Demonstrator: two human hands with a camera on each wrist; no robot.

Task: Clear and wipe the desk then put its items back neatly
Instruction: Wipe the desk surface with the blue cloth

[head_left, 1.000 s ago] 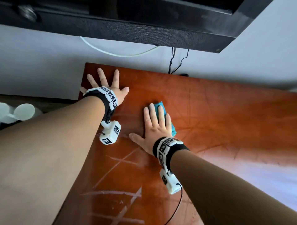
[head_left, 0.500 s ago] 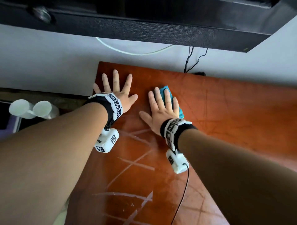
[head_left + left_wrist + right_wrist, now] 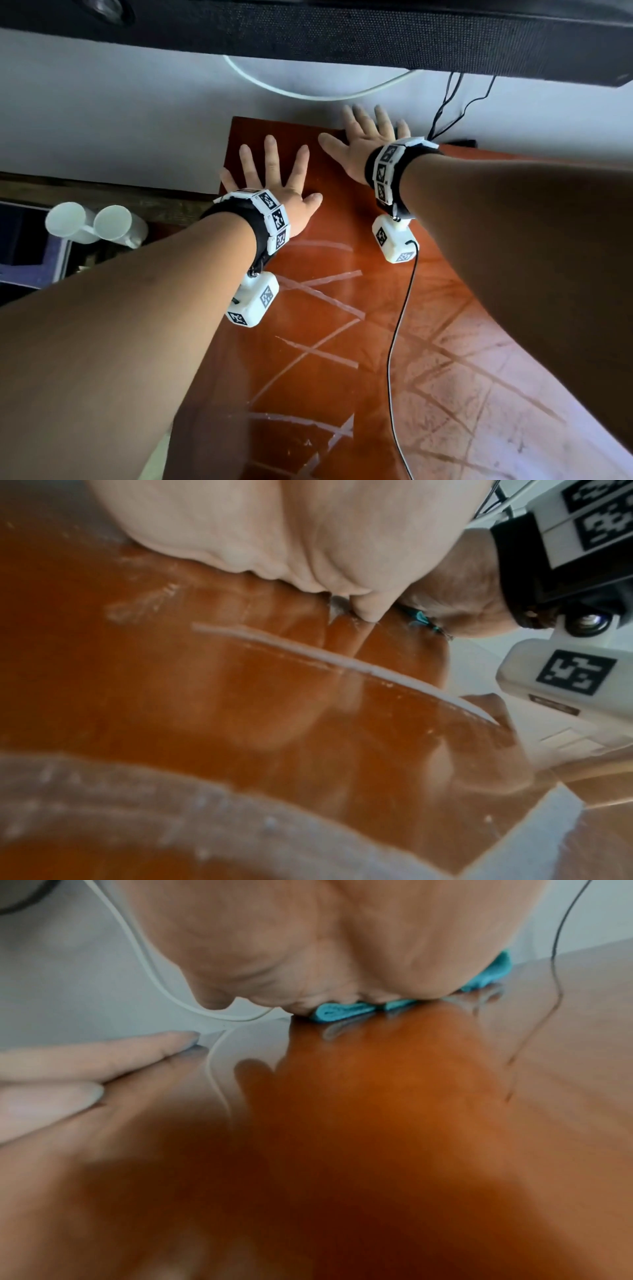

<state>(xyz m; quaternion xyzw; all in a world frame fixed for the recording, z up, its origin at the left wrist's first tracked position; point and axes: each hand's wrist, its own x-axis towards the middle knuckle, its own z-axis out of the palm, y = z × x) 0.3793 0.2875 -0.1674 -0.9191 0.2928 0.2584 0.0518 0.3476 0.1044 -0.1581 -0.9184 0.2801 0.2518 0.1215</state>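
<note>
- The glossy reddish-brown wooden desk (image 3: 428,342) carries both hands near its far-left corner, close to the white wall (image 3: 120,120).
- The right hand (image 3: 368,142) lies flat at the desk's far edge, fingers straight and close together, palm pressing down on a folded teal cloth (image 3: 346,1012).
- The head view hides the cloth entirely. The right wrist view shows only its folded edge poking out from beneath the palm, flat on the desk beside the wall.
- The left hand (image 3: 274,185) is spread wide, fingers splayed and flat on the desk at its left edge. It holds nothing and looks like a brace.
- The cloth looks soft, light and limp. It would probably bunch or unfold if pushed from one corner, so flat pressure over its middle, as here, suits it best.
- To lift it, pinching the thick folded edge should keep the layers together.
- The desk surface is shiny and likely slick, so the cloth should slide easily, but a bracing hand could slip too.
- Pale streaks (image 3: 318,291) cross the middle and near part of the desk, so wiping seems unfinished.
- A white cable (image 3: 308,92) and thin black wires (image 3: 452,99) hang at the far edge, where a sweeping cloth could snag them.
</note>
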